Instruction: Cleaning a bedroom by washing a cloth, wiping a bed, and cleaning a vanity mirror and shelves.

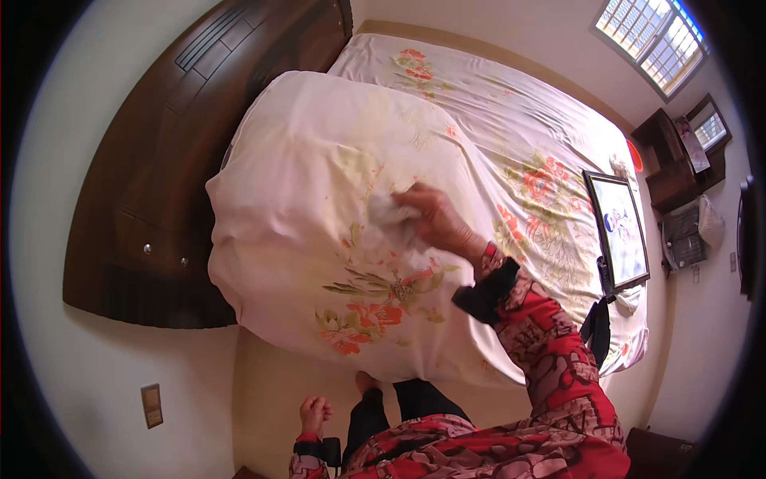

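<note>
My right hand [437, 217] reaches out over the bed and grips a crumpled whitish cloth [392, 212], which is partly smeared by motion. Under it lies a pale sheet [279, 152] with orange flowers and green leaves, draped over a raised, rounded mound at the near side of the bed. Whether the cloth touches the sheet is hard to tell. My left hand [316, 415] hangs low beside my leg, its fingers curled in, and nothing shows in them.
A dark wooden headboard [159, 160] stands on the left. On the bed's right side leans a dark-framed picture [622, 231], with a black strap [594, 327] beside it. Farther right are a brown wooden shelf [666, 164], hanging bags [690, 235] and a barred window [653, 40].
</note>
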Motion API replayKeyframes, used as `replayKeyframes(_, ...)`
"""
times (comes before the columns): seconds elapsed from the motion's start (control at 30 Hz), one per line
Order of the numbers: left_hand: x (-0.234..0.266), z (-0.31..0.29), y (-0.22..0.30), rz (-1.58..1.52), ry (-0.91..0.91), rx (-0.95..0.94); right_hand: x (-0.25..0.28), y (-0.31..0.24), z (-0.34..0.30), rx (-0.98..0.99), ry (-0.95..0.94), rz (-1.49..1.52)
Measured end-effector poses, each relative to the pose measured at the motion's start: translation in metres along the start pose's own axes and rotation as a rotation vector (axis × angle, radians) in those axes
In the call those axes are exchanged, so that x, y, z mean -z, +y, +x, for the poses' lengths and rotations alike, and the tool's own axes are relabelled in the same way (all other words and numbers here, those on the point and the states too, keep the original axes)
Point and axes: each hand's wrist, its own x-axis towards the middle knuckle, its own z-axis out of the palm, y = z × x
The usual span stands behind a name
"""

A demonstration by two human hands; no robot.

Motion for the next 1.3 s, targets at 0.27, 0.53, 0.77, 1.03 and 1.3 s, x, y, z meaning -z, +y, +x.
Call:
replayKeyframes(0.27, 0.095, -0.036, -0.127, -0.112, 0.134, 0.154, 0.090, 0.172, 0.079, -0.596, 0.457, -0.486)
replayKeyframes(0.53, 0.063, -0.063, -0.073, -0.109, 0.208, 0.210, -0.011, 0.036, 0.055, -0.027, -0.077, -0.475)
replayKeyframes(0.77, 0.046, -0.054, -0.047, -0.082, 0.220, 0.191, 0.033, 0.024, 0.047, 0.015, 0.017, 0.015)
replayKeyframes(1.03, 0.074, -0.087, -0.093, -0.310, 0.322, 0.327, 0.127, 0.242, 0.123, -0.712, 0.582, -0.209)
replayKeyframes(1.3, 0.086, -0.102, -0.133, -0.365, 0.235, 0.554, 0.058, 0.206, 0.184, -0.450, 0.050, -0.332)
